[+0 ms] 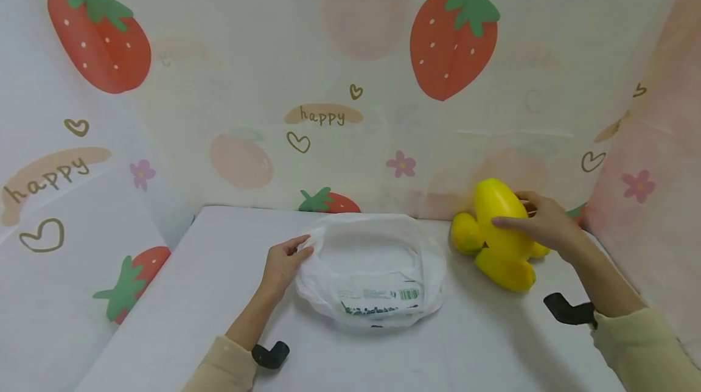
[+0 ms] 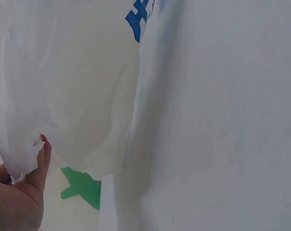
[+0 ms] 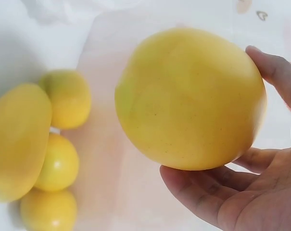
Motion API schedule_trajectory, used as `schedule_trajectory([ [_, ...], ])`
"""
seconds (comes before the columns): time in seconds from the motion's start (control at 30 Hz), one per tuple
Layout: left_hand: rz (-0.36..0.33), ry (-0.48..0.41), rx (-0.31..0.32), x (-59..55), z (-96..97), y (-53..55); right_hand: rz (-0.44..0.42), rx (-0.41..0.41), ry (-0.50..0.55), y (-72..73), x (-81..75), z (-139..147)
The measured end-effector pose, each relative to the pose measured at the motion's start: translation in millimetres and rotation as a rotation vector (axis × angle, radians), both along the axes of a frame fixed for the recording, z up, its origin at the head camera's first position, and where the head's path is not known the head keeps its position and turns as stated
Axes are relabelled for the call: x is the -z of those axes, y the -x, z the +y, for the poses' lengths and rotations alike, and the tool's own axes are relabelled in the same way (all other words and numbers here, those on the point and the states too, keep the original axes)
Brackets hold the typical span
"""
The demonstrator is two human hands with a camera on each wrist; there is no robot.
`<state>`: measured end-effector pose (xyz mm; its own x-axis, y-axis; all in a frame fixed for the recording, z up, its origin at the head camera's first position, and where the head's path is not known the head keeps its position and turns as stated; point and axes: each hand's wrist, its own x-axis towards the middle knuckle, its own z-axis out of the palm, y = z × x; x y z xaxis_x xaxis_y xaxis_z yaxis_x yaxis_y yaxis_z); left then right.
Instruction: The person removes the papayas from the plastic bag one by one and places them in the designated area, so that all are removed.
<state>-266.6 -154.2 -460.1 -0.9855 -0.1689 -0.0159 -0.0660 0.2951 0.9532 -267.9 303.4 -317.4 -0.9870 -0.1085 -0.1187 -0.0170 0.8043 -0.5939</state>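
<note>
A white plastic bag (image 1: pixel 435 282) with printed green lettering stands on the table, its mouth spread wide. My left hand (image 1: pixel 283 264) pinches the left edge of its rim; in the left wrist view the thin plastic (image 2: pixel 63 96) runs between the fingers. At the right, my right hand (image 1: pixel 547 221) grips a large, oblong yellow fruit (image 1: pixel 495 203), thumb on one side and fingers on the other. The right wrist view shows this fruit (image 3: pixel 191 98) end-on, raised above smaller yellow fruits. Among those are a mango-shaped one (image 1: pixel 506 270) and a round one (image 1: pixel 465 234).
The white table (image 1: pixel 230 227) ends at a back wall (image 1: pixel 246 75) hung with strawberry-printed cloth. Similar cloth covers both sides. Several yellow fruits (image 3: pixel 63 161) cluster at the table's back right, right of the bag.
</note>
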Motion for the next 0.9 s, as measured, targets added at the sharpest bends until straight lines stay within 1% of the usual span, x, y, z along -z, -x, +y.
schedule_trajectory([
  [0.27,0.006,0.001,-0.007,-1.5,-0.7,0.5,0.007,0.019,-0.006,-6.2,5.2,21],
  [0.5,0.002,0.012,-0.008,0.2,-2.0,-0.7,0.025,0.04,-0.023,-12.4,13.0,31],
  [0.77,0.005,0.007,-0.013,-1.0,-2.2,1.5,0.065,0.02,-0.039,-15.1,22.4,43],
  [0.9,0.004,0.003,-0.015,0.4,-3.1,0.6,0.064,0.012,-0.073,-15.2,27.5,50],
])
